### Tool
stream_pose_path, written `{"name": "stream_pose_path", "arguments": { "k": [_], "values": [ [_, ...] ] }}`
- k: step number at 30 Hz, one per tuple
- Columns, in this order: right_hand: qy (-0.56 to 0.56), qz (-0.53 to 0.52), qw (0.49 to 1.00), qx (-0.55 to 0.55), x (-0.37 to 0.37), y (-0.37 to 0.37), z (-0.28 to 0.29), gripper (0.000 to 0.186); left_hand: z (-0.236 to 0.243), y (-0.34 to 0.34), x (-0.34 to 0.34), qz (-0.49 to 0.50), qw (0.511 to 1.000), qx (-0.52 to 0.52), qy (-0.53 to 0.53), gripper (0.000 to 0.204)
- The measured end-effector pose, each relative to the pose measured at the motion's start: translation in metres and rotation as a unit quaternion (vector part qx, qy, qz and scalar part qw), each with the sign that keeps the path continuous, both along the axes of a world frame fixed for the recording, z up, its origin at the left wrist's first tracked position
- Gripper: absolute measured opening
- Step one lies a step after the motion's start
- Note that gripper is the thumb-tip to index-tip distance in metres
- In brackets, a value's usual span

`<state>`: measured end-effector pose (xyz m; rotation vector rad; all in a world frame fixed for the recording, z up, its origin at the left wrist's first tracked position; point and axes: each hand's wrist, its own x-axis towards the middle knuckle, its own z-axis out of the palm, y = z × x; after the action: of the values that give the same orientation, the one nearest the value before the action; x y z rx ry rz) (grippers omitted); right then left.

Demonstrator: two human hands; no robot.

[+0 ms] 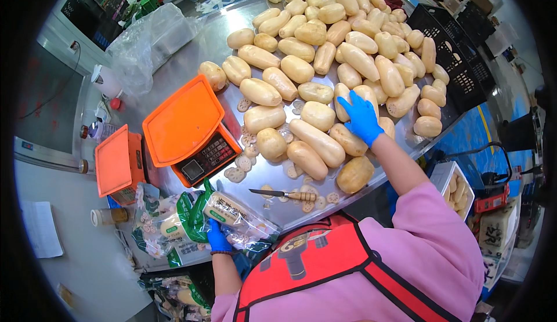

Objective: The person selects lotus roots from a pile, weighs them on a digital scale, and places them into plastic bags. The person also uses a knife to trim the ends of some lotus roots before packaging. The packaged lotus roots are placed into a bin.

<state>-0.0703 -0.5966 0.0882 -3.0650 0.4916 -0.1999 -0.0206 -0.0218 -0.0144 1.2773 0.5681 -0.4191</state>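
My left hand (218,238), in a blue glove, is closed on the edge of a clear and green plastic bag (246,224). A peeled lotus root piece (225,208) shows inside that bag. Most of the left fingers are hidden by the film. On the right, my blue-gloved right hand (362,119) reaches into the pile, its fingers spread over a pale lotus root (343,102). Many more lotus roots (316,142) cover the metal table (241,19). Between my hands lies a knife (283,195) with a wooden handle, among cut lotus slices (308,206).
An orange-topped scale (184,122) stands left of the pile, with a second orange scale (114,161) beyond it. Clear plastic film (132,61) lies at the far left. A black crate (449,49) borders the right side. Near my right elbow is a white bin (445,177) holding roots.
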Motion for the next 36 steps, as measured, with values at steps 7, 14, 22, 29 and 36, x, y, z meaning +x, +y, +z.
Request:
{"name": "stream_pose_path", "arguments": {
  "k": [7,14,22,29,36],
  "values": [
    [-0.002,0.11,0.98,-0.163,0.032,-0.043,-0.017,0.06,-0.004,-0.001,0.002,0.004,1.0,-0.017,-0.016,0.048],
    [-0.089,-0.001,0.986,0.143,0.027,-0.03,0.032,0.078,-0.006,-0.001,0.002,0.01,0.999,-0.006,-0.033,0.044],
    [-0.366,-0.069,0.372,0.85,-0.002,-0.021,0.054,0.064,-0.018,0.005,0.003,0.004,1.0,0.005,-0.015,0.049],
    [-0.313,-0.11,0.355,0.874,-0.015,0.043,0.077,0.063,-0.005,0.002,0.002,-0.013,1.0,-0.004,-0.005,0.051],
    [-0.238,-0.116,0.295,0.918,-0.014,0.079,0.075,0.065,-0.015,0.003,0.003,0.005,0.999,-0.026,-0.026,0.051]
  ]
}}
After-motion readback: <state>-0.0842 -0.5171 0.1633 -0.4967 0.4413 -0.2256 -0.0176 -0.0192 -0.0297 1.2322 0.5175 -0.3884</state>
